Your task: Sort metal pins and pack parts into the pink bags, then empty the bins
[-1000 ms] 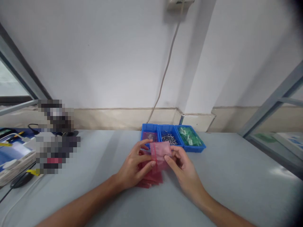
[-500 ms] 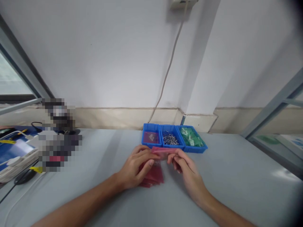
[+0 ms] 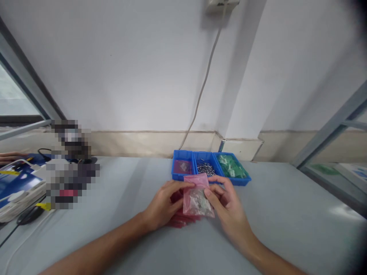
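Note:
Between my two hands is a small pink plastic bag (image 3: 197,198), with something clear and greyish showing through its lower part. My left hand (image 3: 164,202) is closed on the bag's left edge, index finger on top near the upper corner. The right edge is pinched between the thumb and fingers of my right hand (image 3: 226,198). Under the held bag, a pile of pink bags (image 3: 179,221) lies on the grey table (image 3: 137,252), partly hidden by my left hand.
Beyond my hands stand three blue bins: one with a pink bag (image 3: 182,167), one with small metal parts (image 3: 205,167), one with green bags (image 3: 232,166). Power strips (image 3: 24,200) and cables lie at left. Another person's hand (image 3: 13,157) shows at the left edge.
The pink bag was tilted nearly edge-on half a second ago; now its face with the clear contents is turned toward me. Another person's hand has come into view at far left.

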Motion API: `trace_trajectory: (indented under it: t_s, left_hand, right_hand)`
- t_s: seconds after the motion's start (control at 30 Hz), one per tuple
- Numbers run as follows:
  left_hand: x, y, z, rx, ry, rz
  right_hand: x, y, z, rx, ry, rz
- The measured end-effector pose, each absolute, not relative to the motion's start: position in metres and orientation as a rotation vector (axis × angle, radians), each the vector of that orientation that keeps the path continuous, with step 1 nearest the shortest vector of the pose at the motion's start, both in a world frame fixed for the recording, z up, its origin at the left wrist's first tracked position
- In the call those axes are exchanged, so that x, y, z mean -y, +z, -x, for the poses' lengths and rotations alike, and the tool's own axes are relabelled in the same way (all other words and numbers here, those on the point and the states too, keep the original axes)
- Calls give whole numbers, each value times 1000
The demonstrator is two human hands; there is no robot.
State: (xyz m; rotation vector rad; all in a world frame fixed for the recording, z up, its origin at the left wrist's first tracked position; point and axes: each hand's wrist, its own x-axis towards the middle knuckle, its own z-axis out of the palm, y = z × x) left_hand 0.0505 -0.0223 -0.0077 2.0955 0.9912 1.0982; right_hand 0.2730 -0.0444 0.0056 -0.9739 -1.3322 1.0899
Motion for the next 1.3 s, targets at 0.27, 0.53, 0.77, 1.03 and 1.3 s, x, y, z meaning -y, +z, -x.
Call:
trace_trajectory:
  t_s: [0.27, 0.53, 0.77, 1.03, 1.3]
  left_hand:
    - [20, -4, -49, -988, 1115, -1978]
    - [23, 7, -51, -917, 1131, -1930]
    - [26, 10, -50, -947, 1189, -2036]
    - [26, 9, -47, -908, 1169, -2096]
    - [27, 10, -47, -870, 1134, -2137]
  right_hand:
    - [47, 3, -278, 1523, 956, 1031]
    - [41, 3, -277, 1564, 779, 1055]
    - [40, 1, -274, 1316, 1049, 1066]
    - [42, 9, -278, 1243, 1125, 1139]
    - [39, 4, -277, 1335, 1026, 1123]
